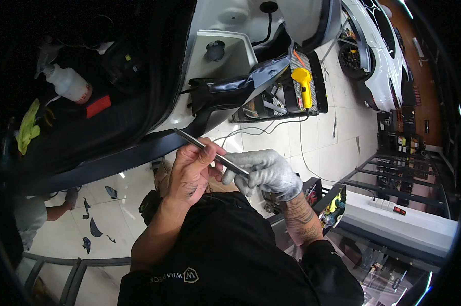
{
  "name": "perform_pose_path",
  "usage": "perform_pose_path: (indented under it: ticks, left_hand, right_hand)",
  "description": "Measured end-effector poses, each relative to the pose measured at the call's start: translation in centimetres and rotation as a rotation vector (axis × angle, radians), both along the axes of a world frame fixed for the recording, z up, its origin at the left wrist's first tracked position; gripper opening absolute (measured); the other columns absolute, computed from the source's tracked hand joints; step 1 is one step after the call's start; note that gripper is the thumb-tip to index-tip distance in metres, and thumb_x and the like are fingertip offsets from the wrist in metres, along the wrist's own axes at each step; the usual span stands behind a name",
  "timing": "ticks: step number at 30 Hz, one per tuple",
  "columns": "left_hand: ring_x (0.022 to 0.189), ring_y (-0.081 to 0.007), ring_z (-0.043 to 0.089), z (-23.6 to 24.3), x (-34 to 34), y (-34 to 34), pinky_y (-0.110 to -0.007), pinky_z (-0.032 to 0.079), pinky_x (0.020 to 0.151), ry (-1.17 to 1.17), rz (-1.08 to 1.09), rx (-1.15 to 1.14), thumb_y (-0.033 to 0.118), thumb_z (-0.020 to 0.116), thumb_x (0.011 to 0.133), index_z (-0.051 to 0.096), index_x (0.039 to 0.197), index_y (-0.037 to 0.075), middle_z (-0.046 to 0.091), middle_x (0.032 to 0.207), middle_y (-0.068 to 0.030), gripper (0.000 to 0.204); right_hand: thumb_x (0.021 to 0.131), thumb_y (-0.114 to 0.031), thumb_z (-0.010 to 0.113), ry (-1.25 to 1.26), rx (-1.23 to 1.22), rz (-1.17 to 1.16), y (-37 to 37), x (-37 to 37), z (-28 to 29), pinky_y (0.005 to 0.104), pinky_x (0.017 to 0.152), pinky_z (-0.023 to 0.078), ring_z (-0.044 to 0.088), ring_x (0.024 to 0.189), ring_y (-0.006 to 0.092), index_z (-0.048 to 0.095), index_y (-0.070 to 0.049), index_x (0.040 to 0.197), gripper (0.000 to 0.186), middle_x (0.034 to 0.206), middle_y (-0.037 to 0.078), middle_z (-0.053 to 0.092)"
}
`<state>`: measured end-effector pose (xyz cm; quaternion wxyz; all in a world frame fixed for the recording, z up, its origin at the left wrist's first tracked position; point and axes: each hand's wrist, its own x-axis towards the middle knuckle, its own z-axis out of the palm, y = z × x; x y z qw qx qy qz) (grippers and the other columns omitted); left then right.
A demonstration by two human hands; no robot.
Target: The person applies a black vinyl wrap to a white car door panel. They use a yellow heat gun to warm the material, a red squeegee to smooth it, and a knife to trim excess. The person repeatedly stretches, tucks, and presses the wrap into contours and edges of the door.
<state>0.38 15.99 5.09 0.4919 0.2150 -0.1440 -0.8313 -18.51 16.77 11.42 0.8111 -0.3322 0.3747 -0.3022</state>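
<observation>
Head: L hand, R hand hold slim dk tool.

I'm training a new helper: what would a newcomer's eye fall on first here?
Probably the bright yellow corded tool, right of centre toward the top. Next, the bare left hand and grey-gloved right hand near the centre, both on a slim dark rod. A white car stands at upper right.

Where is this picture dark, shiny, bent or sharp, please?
Head view throughout: dark at upper left, around the white spray bottle; glare on the white car and shiny film; strong curving toward the rim; left hand, right hand and dark rod fairly sharp.
</observation>
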Motion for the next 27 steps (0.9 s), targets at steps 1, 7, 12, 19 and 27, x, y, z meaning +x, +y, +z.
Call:
perform_pose_path:
  ticks: [1,7,12,19,27]
  left_hand:
    - [0.066,-0.0092,0.057,-0.2,-0.1,0.3,-0.023,0.050,0.054,0.023,-0.026,0.007,0.023,0.059,0.092,0.062,0.089,0.001,0.058,0.076,-0.0038,0.022]
    - [0.066,-0.0078,0.056,0.9,-1.5,2.0,-0.021,0.052,0.052,-0.004,-0.088,0.006,0.022,0.060,0.092,0.064,0.090,0.001,0.054,0.072,-0.0016,0.021]
    - [0.069,-0.0055,0.054,-0.3,-4.3,1.8,-0.019,0.050,0.051,-0.516,0.000,-0.368,0.014,0.061,0.090,0.069,0.095,0.000,0.052,0.085,-0.0017,0.016]
    - [0.060,-0.0052,0.053,-2.3,-4.3,0.5,-0.021,0.049,0.052,-0.174,0.095,-0.158,0.024,0.057,0.095,0.062,0.090,-0.001,0.056,0.077,-0.0034,0.026]
    - [0.058,-0.0063,0.053,-2.8,-0.7,-0.3,-0.023,0.048,0.050,-0.228,-0.077,-0.126,0.024,0.060,0.092,0.063,0.092,-0.002,0.058,0.075,-0.0026,0.026]
  right_hand:
    - [0.076,0.002,0.067,-0.078,0.002,0.008,0.3,-0.2,-0.7,0.0259,0.058,0.049,0.058,0.067,0.0152,0.049,0.006,0.129,0.056,0.096,0.018,0.066]
    - [0.078,0.006,0.060,0.024,-0.089,-0.076,2.2,-0.8,-1.3,0.0250,0.065,0.053,0.065,0.074,0.0159,0.057,0.009,0.108,0.030,0.094,0.015,0.066]
    - [0.093,-0.001,0.046,0.545,-0.185,0.052,2.1,-1.6,0.0,0.0252,0.066,0.051,0.059,0.069,0.0107,0.050,0.004,0.117,0.025,0.087,0.006,0.064]
    - [0.092,0.000,0.048,0.511,-0.227,0.088,2.3,-1.5,-0.2,0.0247,0.070,0.050,0.060,0.075,0.0108,0.042,0.001,0.134,0.042,0.092,0.006,0.063]
    - [0.091,-0.006,0.055,0.538,-0.019,-0.095,2.5,2.6,-1.1,0.0239,0.064,0.052,0.062,0.068,0.0114,0.050,0.005,0.119,0.031,0.086,0.009,0.065]
